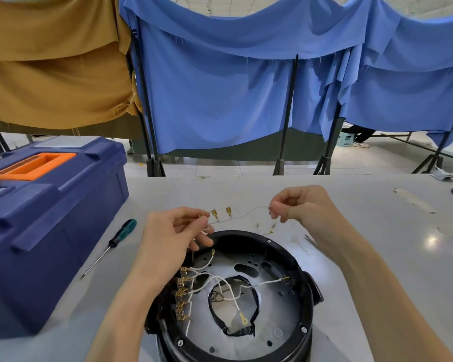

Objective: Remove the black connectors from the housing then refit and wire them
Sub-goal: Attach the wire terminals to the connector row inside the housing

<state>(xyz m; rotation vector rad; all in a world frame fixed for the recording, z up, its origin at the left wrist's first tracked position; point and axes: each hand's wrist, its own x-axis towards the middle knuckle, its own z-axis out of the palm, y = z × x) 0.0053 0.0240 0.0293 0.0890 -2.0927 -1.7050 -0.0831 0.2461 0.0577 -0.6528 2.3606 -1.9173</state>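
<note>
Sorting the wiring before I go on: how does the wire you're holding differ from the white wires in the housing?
The held wire is thin and stretched between the left hand and right hand; the white wires are thicker and curl loosely inside the housing. Its spade terminals hang free; most of theirs sit in a row at the housing's left wall. Both carry brass-coloured terminals.
</note>
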